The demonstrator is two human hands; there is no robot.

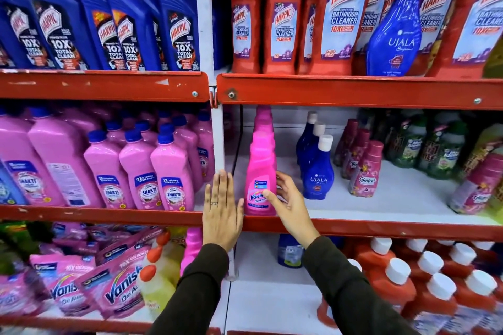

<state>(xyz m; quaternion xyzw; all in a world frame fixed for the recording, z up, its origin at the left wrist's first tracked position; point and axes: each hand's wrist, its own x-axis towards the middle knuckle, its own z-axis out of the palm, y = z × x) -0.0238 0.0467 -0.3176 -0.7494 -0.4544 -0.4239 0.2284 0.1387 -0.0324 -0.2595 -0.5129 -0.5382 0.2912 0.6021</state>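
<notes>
1. 2 hands in dark sleeves reach into the head view, toward the middle shelf with its red front edge
2. 1 pink Vanish bottle stands upright at the near left corner of the right bay; its base is at the front edge of the shelf, just right of the white post
3. The right hand holds this bottle low down: the thumb lies across the front of the label and the fingers curl round the bottle's right side
4. The left hand is spread flat, fingers straight, side by side and pointing up, over the foot of the white post and the red edge, just left of the bottle. It wears a ring. Its thumb tip is close to the bottle's base, but I cannot tell whether they touch
5. Right of the pink bottle, 3 blue Ujala bottles stand in a row running far, and the Comfort bottles stand further right
6. Pink Shakti bottles with blue caps fill the left bay
7. On the upper shelf, blue Harpic bottles stand on the left and red Harpic bathroom cleaner bottles on the right
8. On the lower shelf, Vanish pouches lie on the left and red bottles with white caps stand on the right
</notes>
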